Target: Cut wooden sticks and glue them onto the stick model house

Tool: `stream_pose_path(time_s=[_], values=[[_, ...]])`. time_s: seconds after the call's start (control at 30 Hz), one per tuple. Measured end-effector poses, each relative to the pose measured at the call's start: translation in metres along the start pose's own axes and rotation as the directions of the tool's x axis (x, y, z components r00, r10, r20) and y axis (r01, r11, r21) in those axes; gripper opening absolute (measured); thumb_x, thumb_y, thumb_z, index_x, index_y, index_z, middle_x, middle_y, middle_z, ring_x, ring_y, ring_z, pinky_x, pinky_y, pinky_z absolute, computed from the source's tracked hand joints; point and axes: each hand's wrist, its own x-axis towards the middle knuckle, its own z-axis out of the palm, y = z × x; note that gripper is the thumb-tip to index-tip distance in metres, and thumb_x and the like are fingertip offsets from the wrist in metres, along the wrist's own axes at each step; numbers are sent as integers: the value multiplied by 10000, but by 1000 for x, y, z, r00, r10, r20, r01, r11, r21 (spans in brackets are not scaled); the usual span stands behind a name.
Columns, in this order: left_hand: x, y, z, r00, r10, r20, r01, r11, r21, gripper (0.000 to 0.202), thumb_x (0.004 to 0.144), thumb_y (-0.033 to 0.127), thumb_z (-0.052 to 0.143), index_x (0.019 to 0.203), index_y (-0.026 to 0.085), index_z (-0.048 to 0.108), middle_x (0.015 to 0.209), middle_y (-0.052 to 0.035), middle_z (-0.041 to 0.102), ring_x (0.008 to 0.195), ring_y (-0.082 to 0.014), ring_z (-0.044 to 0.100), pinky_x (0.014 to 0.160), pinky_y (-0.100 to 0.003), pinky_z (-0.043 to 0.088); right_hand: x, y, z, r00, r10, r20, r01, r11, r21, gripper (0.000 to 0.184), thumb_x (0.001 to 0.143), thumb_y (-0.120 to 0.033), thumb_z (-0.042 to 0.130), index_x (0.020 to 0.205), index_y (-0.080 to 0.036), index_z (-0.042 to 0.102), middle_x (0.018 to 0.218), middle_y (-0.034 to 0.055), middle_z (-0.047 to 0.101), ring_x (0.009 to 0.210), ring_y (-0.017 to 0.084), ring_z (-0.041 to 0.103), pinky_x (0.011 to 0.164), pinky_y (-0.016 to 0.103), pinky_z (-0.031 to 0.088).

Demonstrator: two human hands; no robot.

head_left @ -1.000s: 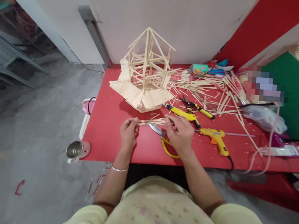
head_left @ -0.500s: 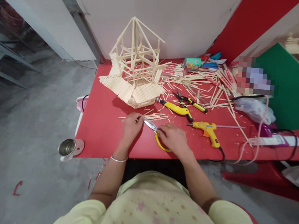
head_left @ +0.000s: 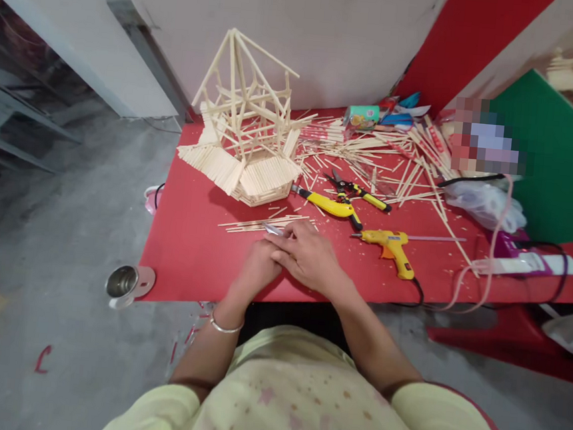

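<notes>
In the head view, my right hand (head_left: pixel 313 256) is closed around a pair of scissors, its fingers lying partly over my left hand. The silver scissor blades (head_left: pixel 272 229) stick out past the fingers, pointing up and left. Their yellow handles are hidden under my hands. My left hand (head_left: pixel 260 267), with a bangle on its wrist, is curled close against the right, and what it holds, if anything, cannot be made out. Just beyond the blades lie several thin wooden sticks (head_left: pixel 245 225). Behind them stands a wooden stick model (head_left: pixel 265 173) with a pointed frame on top.
A yellow-handled folding saw (head_left: pixel 330 204), pruning shears (head_left: pixel 371 197) and a yellow glue gun (head_left: pixel 389 243) lie to the right. Loose sticks (head_left: pixel 367 148) and a green can (head_left: pixel 362 118) are behind. A mug (head_left: pixel 143 283) stands at the red table's (head_left: pixel 177 259) left corner.
My hands have come together, the right moving left over the left hand. The scissors' yellow handles, visible before, are now covered. The view has shifted slightly.
</notes>
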Motion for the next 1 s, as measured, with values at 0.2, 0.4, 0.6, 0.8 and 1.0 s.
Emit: stream_pose_path(time_s=[0.2, 0.4, 0.6, 0.8, 1.0], values=[[4, -1, -19, 963, -161, -218, 69, 924, -375, 239, 972, 357, 588, 1027, 208, 767, 640, 11, 675, 537, -122, 572, 586, -245, 451, -5, 27, -15, 912, 380, -151, -400, 906, -137, 511, 1058, -470, 371, 916, -192, 776, 978, 118, 728, 1011, 248, 616, 916, 359, 452], [42, 21, 3, 990, 52, -131, -98, 925, -368, 345, 948, 437, 626, 722, 206, 746, 671, -34, 697, 635, -162, 617, 647, -292, 486, -28, 34, -30, 855, 469, -224, -476, 879, 23, 385, 1022, -476, 460, 1206, -251, 713, 1071, 51, 771, 983, 222, 685, 845, 311, 477], [72, 24, 33, 944, 8, -330, -161, 884, -438, 278, 958, 379, 614, 1117, 196, 751, 973, -79, 754, 837, -181, 683, 803, -313, 536, -37, 51, -54, 867, 487, -105, -494, 868, -52, 453, 1027, -533, 424, 953, -244, 765, 928, 38, 786, 833, 195, 697, 719, 276, 435], [72, 11, 55, 932, -104, -347, -90, 861, -500, 414, 966, 375, 600, 1343, 206, 629, 1057, -78, 728, 709, -125, 618, 690, -262, 518, -30, 110, -87, 859, 513, -10, -504, 840, -203, 308, 991, -410, 503, 1136, -296, 750, 1135, 10, 777, 1002, 210, 702, 786, 280, 453], [71, 12, 61, 931, -23, -365, -134, 908, -398, 373, 969, 340, 603, 1315, 205, 635, 1055, -72, 719, 683, -114, 583, 682, -265, 495, -4, 165, -111, 799, 597, 74, -514, 741, -432, 324, 965, -410, 508, 1144, -320, 762, 1122, 36, 776, 994, 242, 694, 762, 302, 447]])
